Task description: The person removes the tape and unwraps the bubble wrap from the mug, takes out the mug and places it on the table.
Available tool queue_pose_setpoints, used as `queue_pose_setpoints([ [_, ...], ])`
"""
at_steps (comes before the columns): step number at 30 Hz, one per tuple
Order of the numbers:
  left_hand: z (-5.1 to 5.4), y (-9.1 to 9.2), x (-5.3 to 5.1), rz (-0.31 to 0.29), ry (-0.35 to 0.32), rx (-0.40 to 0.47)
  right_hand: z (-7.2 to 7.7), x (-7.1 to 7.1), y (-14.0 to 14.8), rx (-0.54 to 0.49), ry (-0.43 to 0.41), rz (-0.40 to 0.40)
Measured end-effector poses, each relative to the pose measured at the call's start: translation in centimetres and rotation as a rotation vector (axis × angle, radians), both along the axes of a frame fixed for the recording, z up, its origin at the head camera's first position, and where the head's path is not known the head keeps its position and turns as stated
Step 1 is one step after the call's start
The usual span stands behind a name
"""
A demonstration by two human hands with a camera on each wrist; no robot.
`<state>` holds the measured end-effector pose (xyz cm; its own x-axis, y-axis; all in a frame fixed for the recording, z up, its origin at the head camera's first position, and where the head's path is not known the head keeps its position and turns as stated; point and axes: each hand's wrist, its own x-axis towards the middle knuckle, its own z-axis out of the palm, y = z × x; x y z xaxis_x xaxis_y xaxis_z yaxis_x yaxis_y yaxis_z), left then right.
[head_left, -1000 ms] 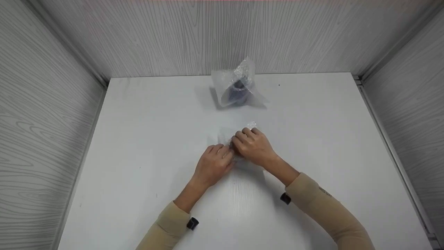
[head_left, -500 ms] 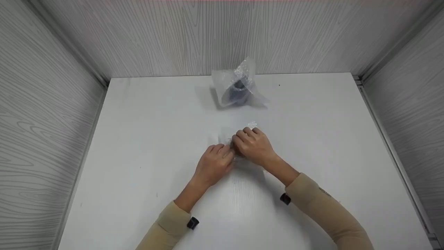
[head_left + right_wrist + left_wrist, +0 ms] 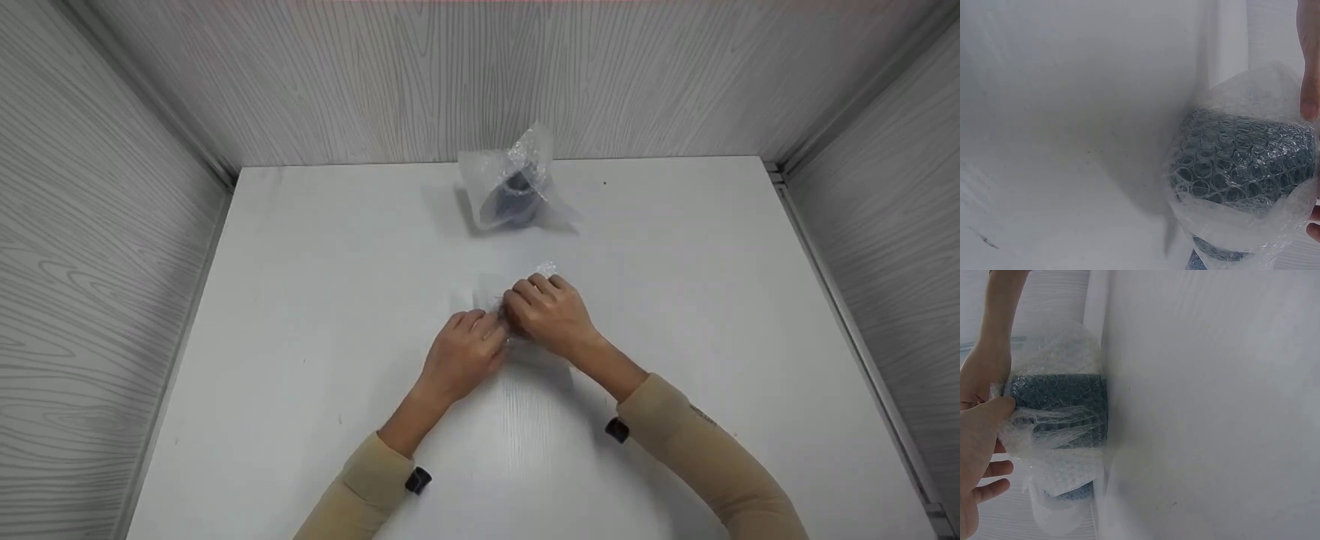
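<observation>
- the bubble wrap [image 3: 1064, 419] sits round a dark blue item [image 3: 1050, 392], roughly midway between the left and right edges of the bench [image 3: 322, 262] and well forward of its back edge; the layers blur its exact shape.
- the bundle stands on the bench surface, probably so that the bench bears its weight and both hands can work the sheet at its upper end.
- the left hand [image 3: 463, 356] pinches that upper end: the thumb lies on the film, while other fingers stand apart from it in the left wrist view. this likely holds the sheet gathered.
- the right hand [image 3: 551, 315] meets it at the same spot, fingers bent over the wrap and seemingly gripping it; its fingertips are hidden from above. two holds side by side would stop the springy film from opening.
- both forearms slant inward from the front, knuckles up, beige sleeves [image 3: 697, 442] ending short of the wrists.
- a loose flap [image 3: 1224, 222] bulges low on the bundle, seen from the right wrist.
- a second wrapped bundle [image 3: 516, 202] rests near the back edge's middle, apart from the hands, perhaps set there to leave working room.
</observation>
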<state>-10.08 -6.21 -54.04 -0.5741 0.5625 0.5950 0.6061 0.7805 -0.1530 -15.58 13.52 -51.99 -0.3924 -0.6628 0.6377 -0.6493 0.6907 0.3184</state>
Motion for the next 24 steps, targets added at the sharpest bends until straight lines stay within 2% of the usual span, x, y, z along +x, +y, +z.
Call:
queue_pose_setpoints([
  [7,0.06,0.03,-0.04,-0.007,0.007,0.017,0.20,-0.09,0.16,-0.031,0.004,-0.001],
  [14,0.15,-0.04,0.11,0.007,-0.005,-0.003,0.39,-0.26,0.26,-0.044,0.029,-0.019],
  [24,0.16,-0.02,0.09,0.009,-0.005,-0.017,0.44,0.13,0.40,-0.099,0.015,-0.011],
])
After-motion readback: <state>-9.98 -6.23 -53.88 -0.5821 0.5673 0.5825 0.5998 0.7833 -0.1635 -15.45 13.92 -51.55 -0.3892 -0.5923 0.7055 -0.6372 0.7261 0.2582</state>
